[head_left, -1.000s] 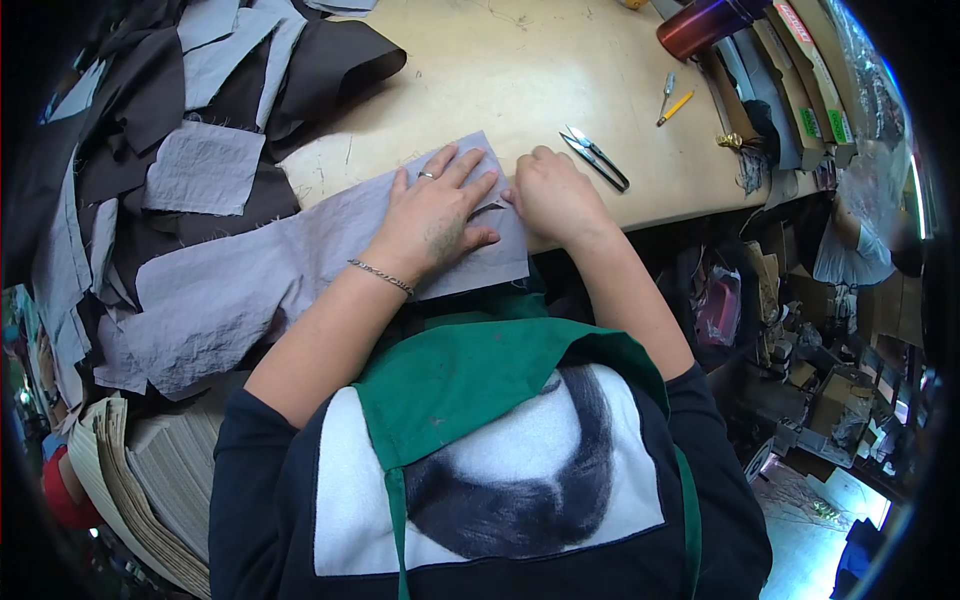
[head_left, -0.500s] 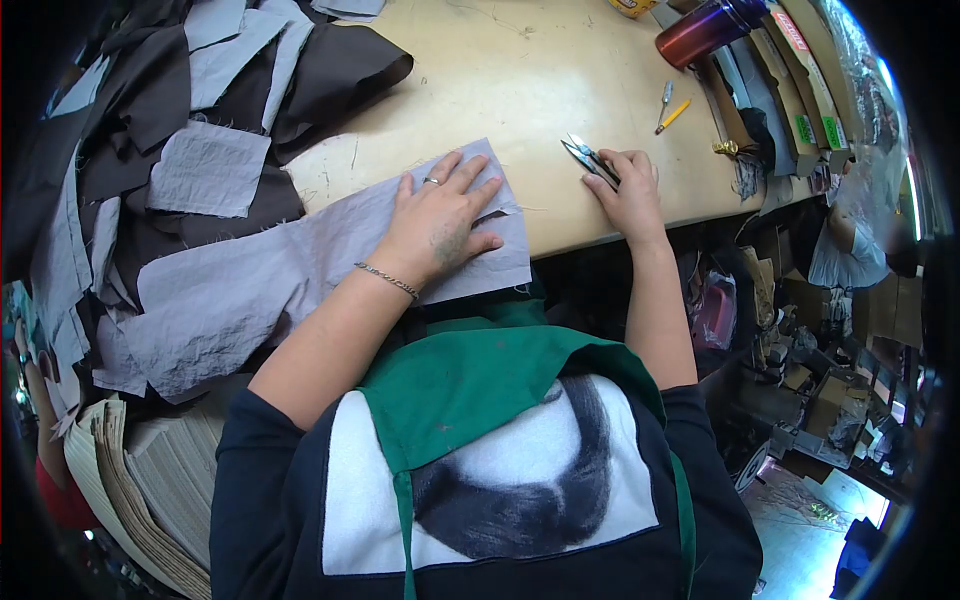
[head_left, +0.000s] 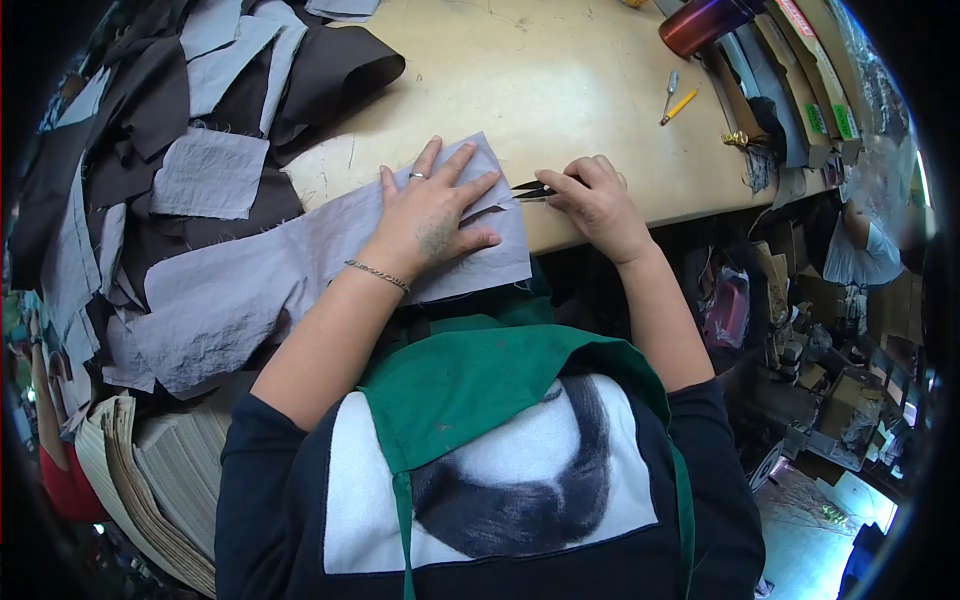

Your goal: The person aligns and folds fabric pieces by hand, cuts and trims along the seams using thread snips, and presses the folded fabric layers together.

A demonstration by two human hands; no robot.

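Spread across a long piece of grey fabric [head_left: 235,270], my left hand [head_left: 430,215] presses it flat near its right end, fingers apart. A short slit or fold shows in the fabric by the fingers. My right hand [head_left: 595,205] grips a pair of thread snips [head_left: 532,190], their dark blades pointing left. The blade tips are at the right edge of the fabric; whether they touch it I cannot tell. The fabric's left part drapes over the front edge of the table.
Dark and grey fabric pieces [head_left: 340,75] are heaped at the left of the table [head_left: 480,70]. Toward the right lie a yellow pencil [head_left: 680,106], a small tool [head_left: 671,88] and a purple-red bottle [head_left: 700,25], beside cardboard boxes [head_left: 800,95]. A person's red sleeve [head_left: 65,485] shows far left.
My right hand has moved left with the snips, bringing the blades from over the bare table to the fabric's right edge. My left hand has shifted slightly, its fingers spread wider.
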